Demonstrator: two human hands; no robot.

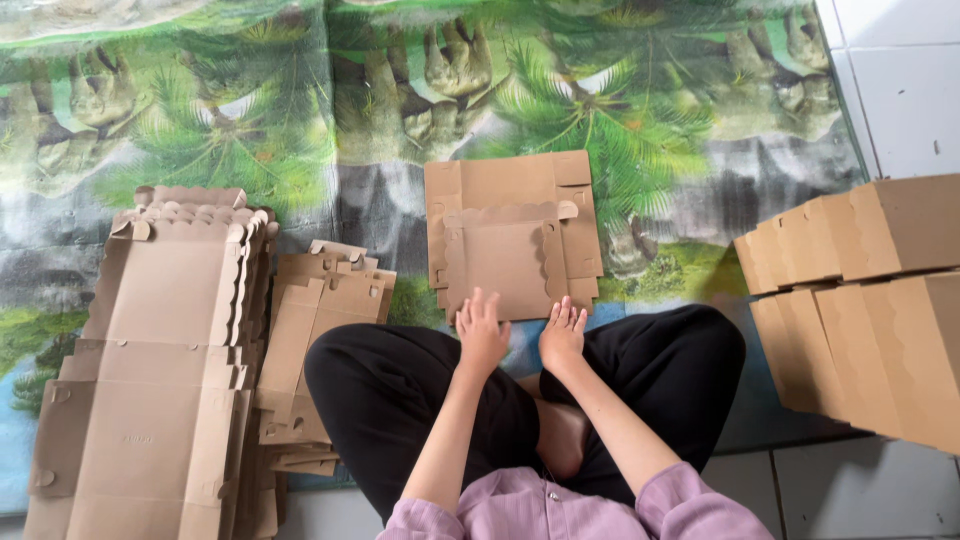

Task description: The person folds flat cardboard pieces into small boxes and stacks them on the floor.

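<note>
The flat cardboard box blank (515,235) is lying on the palm-printed mat (650,130), directly ahead of the knees, its long axis running away from the person. Both hands are resting open, fingers spread, on its near edge: left hand (481,333) and right hand (562,333) equally close. Left of the blank, two stacks of flat blanks (165,350) are lying; right of it, folded boxes (860,300) are standing in two rows.

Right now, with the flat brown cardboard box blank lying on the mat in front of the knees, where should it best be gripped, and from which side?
Probably by its near edge, from the person's own side. The flat brown cardboard box blank lies flat on the palm-printed mat, so only the edges offer a pinch. The left hand and right hand rest at that near edge, fingers spread, so each could pinch a near corner there.
</note>
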